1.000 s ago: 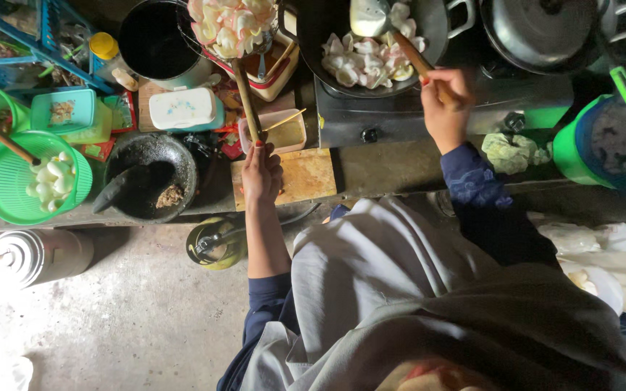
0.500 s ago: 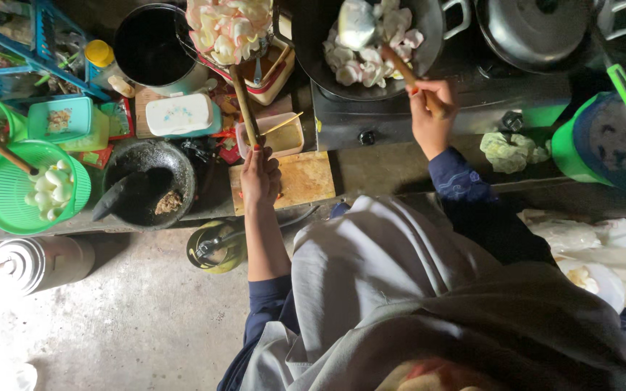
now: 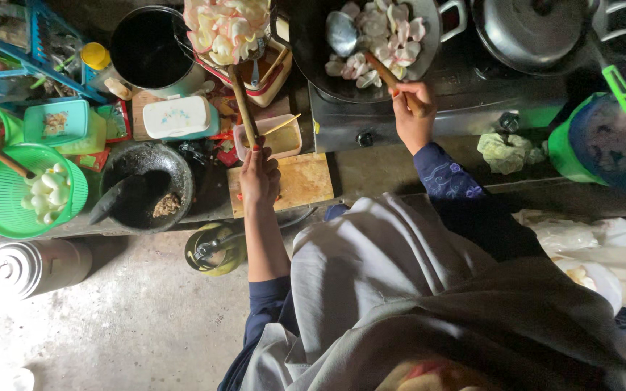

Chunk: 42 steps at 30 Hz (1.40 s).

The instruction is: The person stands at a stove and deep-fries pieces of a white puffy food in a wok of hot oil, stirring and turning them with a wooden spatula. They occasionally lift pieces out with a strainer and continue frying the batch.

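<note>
Pale pink-and-white crackers: in the dark round wok on the stove, far centre. A second heap rides in a wooden-handled strainer to the left.

Risk, as judged: the tilted strainer could spill onto the surface; hot oil may splash.

Right hand: arm extended, fingers closed on a wooden-handled metal ladle.

Left hand: fingers gripping the strainer handle, above a wooden cutting board.

A green colander holding pale pieces sits at the far left of the surface, beside a dark stone mortar. A black pot stands behind a white lidded box. A lidded steel pot occupies the right burner. A metal canister lies on the floor.
</note>
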Each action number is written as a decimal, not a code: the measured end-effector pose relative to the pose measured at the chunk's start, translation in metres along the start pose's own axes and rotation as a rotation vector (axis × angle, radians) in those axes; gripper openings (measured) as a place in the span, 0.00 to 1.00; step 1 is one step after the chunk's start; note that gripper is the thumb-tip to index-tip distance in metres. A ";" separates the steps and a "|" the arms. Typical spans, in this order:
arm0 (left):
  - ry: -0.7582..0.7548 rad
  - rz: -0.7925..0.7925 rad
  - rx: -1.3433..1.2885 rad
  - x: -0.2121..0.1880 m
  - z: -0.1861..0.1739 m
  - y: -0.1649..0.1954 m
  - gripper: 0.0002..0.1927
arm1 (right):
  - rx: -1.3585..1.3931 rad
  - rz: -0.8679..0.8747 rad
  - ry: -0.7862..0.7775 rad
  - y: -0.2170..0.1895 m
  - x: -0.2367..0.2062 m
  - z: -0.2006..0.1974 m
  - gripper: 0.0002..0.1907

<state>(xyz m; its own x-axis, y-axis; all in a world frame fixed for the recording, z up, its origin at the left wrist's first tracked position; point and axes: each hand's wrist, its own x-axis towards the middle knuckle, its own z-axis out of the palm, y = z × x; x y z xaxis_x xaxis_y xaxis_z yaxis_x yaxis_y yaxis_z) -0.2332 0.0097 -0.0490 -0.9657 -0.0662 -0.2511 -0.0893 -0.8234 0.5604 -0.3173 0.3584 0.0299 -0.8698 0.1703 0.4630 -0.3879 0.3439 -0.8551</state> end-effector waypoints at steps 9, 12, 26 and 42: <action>-0.004 -0.004 0.029 -0.005 0.007 0.003 0.15 | -0.208 -0.276 0.030 -0.001 0.004 -0.026 0.10; 0.009 -0.015 0.036 -0.006 0.007 0.004 0.16 | -0.203 -0.305 0.055 0.000 0.005 -0.032 0.10; 0.006 -0.015 0.037 -0.007 0.011 0.009 0.16 | -0.301 -0.270 0.015 -0.020 -0.004 -0.059 0.10; -0.004 -0.019 -0.016 0.007 0.004 0.008 0.11 | -0.437 -0.383 -0.001 -0.049 -0.012 -0.088 0.11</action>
<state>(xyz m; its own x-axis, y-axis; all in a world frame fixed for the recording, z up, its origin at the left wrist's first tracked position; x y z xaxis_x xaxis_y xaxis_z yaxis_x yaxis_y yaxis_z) -0.2413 0.0048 -0.0436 -0.9648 -0.0483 -0.2584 -0.1036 -0.8335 0.5428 -0.2609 0.4206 0.0865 -0.6929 -0.0421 0.7198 -0.5133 0.7298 -0.4515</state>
